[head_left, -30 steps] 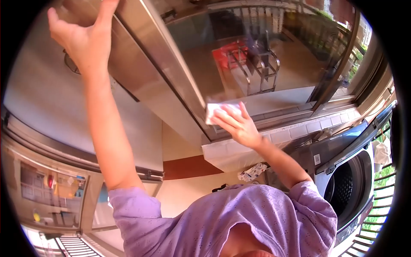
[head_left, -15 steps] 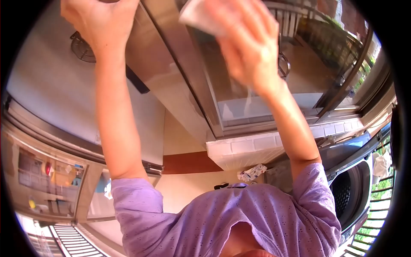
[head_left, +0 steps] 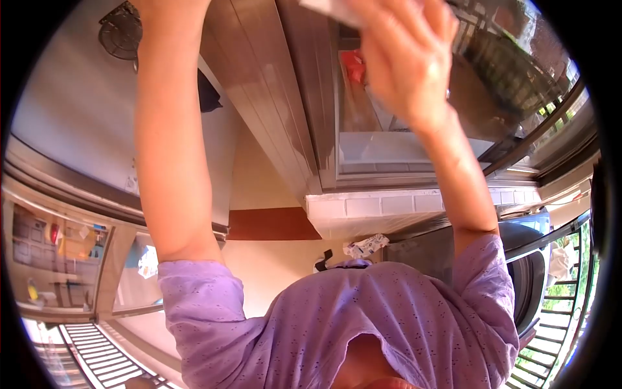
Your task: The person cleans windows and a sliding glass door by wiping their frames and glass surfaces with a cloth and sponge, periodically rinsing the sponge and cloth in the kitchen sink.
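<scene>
Beside the railing (head_left: 543,324) stands an open washing machine (head_left: 530,285), its contents unclear. The right hand (head_left: 414,65) holds a white cloth (head_left: 332,9) under extended fingers; the cropped left hand's (head_left: 171,5) state I cannot tell.

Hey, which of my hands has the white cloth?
Your right hand, the one over the window: white cloth shows at its fingers. The left hand is mostly cut off at the top, with no cloth visible.

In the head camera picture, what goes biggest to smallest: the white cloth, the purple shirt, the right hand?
1. Purple shirt
2. Right hand
3. White cloth, counting just the part that shows
</scene>
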Demonstrator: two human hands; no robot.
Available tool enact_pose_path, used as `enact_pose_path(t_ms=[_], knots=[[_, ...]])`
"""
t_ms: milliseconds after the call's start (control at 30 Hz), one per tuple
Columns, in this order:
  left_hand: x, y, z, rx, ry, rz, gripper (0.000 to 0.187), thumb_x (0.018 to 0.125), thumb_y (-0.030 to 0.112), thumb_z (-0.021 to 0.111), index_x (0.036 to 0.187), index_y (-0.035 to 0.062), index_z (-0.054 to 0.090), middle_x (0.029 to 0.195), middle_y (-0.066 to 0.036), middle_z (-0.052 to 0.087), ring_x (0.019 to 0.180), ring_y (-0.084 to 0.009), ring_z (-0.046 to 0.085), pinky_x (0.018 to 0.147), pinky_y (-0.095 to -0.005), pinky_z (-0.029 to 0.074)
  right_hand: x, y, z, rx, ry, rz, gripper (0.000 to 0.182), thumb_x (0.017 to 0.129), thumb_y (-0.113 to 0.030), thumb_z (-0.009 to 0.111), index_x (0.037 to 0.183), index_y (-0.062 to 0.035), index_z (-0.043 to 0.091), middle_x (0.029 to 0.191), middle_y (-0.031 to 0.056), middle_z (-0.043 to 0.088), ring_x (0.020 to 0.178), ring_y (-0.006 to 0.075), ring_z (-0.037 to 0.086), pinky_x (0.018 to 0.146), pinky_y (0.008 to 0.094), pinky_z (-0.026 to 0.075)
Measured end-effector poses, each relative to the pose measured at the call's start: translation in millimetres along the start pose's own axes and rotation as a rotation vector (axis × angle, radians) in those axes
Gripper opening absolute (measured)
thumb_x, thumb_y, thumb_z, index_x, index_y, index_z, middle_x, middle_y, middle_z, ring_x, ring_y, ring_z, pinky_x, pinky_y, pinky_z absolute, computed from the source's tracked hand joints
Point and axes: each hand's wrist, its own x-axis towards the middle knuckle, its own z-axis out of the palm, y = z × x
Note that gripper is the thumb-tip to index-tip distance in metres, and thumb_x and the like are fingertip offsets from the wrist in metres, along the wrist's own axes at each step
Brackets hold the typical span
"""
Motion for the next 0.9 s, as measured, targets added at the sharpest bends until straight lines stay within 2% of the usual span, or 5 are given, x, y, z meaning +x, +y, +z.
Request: enact_pose_path(t_ms=[233,267,600,733,900], knots=[[2,9,-3,-0.015,-0.112,-0.134,0.094,0.064,0.035,0.082,0.134,-0.0053,0.033,0.137,-0.025,0.036,0.129,-0.0351,0.036,0.106,-0.0417,0.031,-208,-97,7,0.059,-0.481,0.063,0.049,0.074,-0.01,0.058,0.121,-0.0217,0.061,0.136,-0.0078,0.049,0.125,0.0173,0.045,0.107,0.0431,0.029],[11,-6,-4,-0.311,-0.346,-0.223,0.121,0.071,0.054,0.073,0.141,-0.0114,-0.001,0.146,-0.036,-0.007,0.139,-0.0444,-0.001,0.109,-0.0575,0.01,-215,-100,-2,0.114,-0.544,0.133,0.05,0.073,-0.009,0.058,0.121,-0.0232,0.062,0.135,-0.008,0.05,0.126,0.018,0.045,0.107,0.0421,0.029],[12,-17,-6,-0.082,-0.302,-0.021,0.092,0.069,0.041,0.078,0.125,-0.0095,0.024,0.126,-0.027,0.021,0.115,-0.0343,0.023,0.094,-0.0467,0.025,-233,-11,-37,-0.144,0.39,0.982,0.051,0.088,0.0,0.051,0.138,-0.0014,0.038,0.145,0.0204,0.03,0.134,0.0386,0.028,0.11,0.0429,0.024],[15,-24,-6,-0.079,-0.32,0.04,0.081,0.069,0.035,0.079,0.118,-0.0087,0.033,0.118,-0.024,0.032,0.106,-0.0302,0.032,0.087,-0.0424,0.031,-232,-110,-3,0.136,-0.562,0.242,0.062,0.073,-0.012,0.061,0.133,-0.0189,0.049,0.142,0.0043,0.041,0.132,0.0277,0.037,0.108,0.0598,0.023],[16,-35,-4,-0.067,-0.309,0.082,0.066,0.068,0.029,0.082,0.11,-0.0077,0.045,0.107,-0.019,0.046,0.094,-0.0252,0.044,0.079,-0.037,0.038,-268,-22,-39,-0.337,-0.142,0.498,0.051,0.077,-0.006,0.059,0.127,-0.0121,0.053,0.133,0.0082,0.05,0.127,0.0308,0.043,0.107,0.0576,0.022]])
